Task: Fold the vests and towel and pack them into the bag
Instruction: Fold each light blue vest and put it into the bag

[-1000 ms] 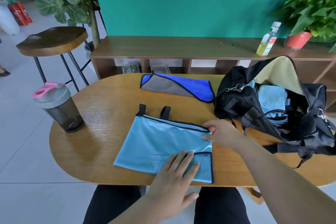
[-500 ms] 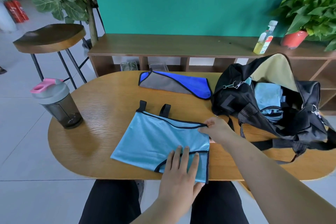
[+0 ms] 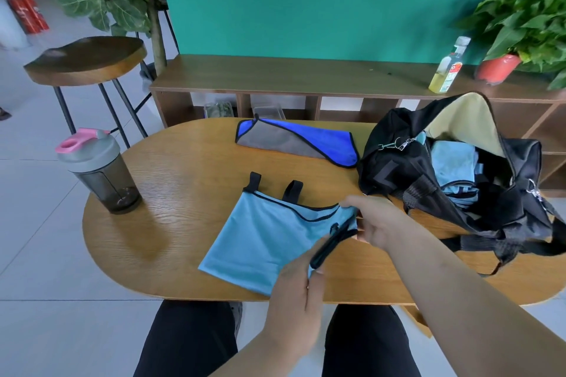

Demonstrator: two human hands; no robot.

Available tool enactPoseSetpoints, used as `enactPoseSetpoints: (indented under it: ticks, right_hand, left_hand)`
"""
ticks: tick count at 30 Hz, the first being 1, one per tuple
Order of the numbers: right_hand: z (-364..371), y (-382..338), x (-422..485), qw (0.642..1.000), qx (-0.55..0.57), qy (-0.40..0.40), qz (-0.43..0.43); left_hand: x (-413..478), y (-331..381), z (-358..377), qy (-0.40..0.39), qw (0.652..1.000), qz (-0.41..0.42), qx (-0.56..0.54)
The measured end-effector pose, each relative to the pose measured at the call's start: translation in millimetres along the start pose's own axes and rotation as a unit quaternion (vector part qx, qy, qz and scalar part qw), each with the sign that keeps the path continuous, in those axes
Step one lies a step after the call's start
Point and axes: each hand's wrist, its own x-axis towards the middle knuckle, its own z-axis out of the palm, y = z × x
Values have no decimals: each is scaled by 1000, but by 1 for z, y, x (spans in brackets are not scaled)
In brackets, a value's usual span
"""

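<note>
Head view shows the left hand (image 3: pixel 295 288), flat on the light blue vest (image 3: pixel 260 239) half a second ago, now turned on edge and pinching the vest's near right hem, with the black-trimmed edge raised off the table (image 3: pixel 183 223). The right hand (image 3: pixel 378 223) still pinches the far right corner and has lifted it a little. The rest of the vest lies flat at the table's middle front, straps pointing away. I judge that a right-to-left fold is starting, so this vest is not yet ready for packing. The blue and grey towel (image 3: pixel 306 144) waits folded at the far edge. The bag (image 3: pixel 395 168) stands open just right of the vest with folded light blue cloth (image 3: pixel 453 159) inside, possibly other vests, though the folds are too bunched to count. Left fingertips are hidden behind the hem, and the bag's right end is cut off
</note>
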Motion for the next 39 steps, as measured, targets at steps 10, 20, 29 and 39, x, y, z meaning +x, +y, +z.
enactPoseSetpoints:
  ticks: [10, 20, 29, 39]
  right_hand:
    - [112, -35, -9, 996, 0, 29, -83]
    - [209, 21, 20, 990, -80, -13, -111]
    - [159, 72, -18, 874, -300, 47, -380]
    - [143, 98, -4, 679, -595, -36, -429]
  left_hand:
    - [-3, 21, -41, 170, 891, -304, -291]
    - [21, -6, -101, 312, 685, -364, -549]
    - [29, -27, -103, 320, 694, -398, -507]
    - [19, -56, -123, 259, 830, -369, -330]
